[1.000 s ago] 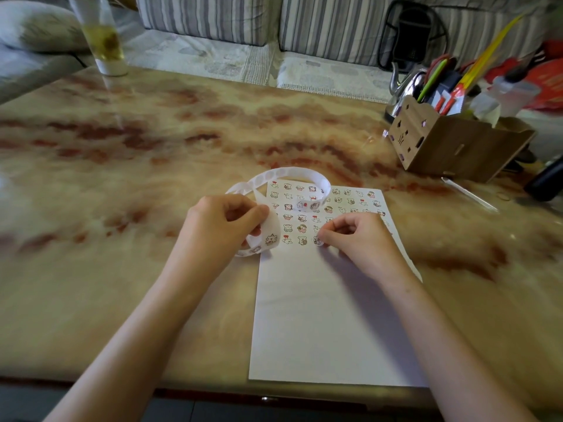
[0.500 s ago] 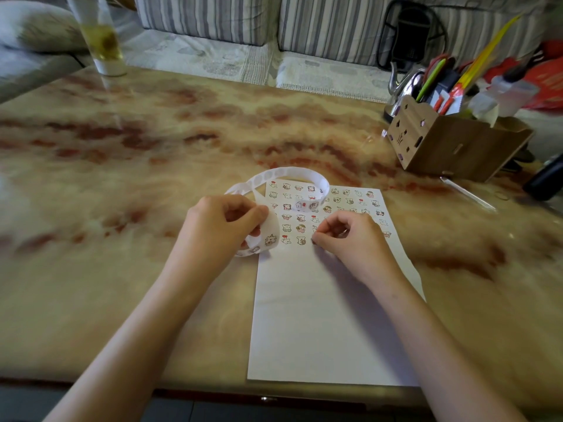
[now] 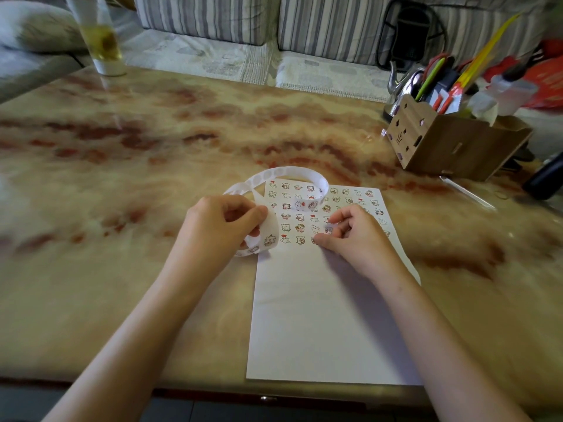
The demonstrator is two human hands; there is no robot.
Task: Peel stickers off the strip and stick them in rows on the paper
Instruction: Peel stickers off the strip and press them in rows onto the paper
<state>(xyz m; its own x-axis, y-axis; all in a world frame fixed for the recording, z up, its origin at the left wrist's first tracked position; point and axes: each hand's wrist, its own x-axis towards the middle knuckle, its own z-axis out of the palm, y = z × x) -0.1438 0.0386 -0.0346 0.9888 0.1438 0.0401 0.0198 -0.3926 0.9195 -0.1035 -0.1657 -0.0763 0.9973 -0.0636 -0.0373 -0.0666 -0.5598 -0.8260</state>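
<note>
A white sheet of paper (image 3: 323,315) lies on the table with rows of small cartoon stickers (image 3: 300,214) across its top. The white sticker strip (image 3: 289,173) curls in a loop over the paper's top left corner. My left hand (image 3: 222,226) pinches the strip's near end at the paper's left edge. My right hand (image 3: 356,239) rests on the paper at the end of the lowest sticker row. Its thumb tip touches the paper, and its index finger is lifted apart from the thumb. A small bluish sticker (image 3: 329,229) lies on the paper between them.
A cardboard organiser (image 3: 451,144) full of pens and scissors stands at the back right, with a thin white stick (image 3: 466,191) in front of it. A tall glass of yellow drink (image 3: 100,41) stands at the back left. A striped sofa runs behind the marble table (image 3: 122,178).
My right hand's thumb and index finger were pinched together on the paper; now they have parted and a sticker shows between them. My left hand still holds the strip.
</note>
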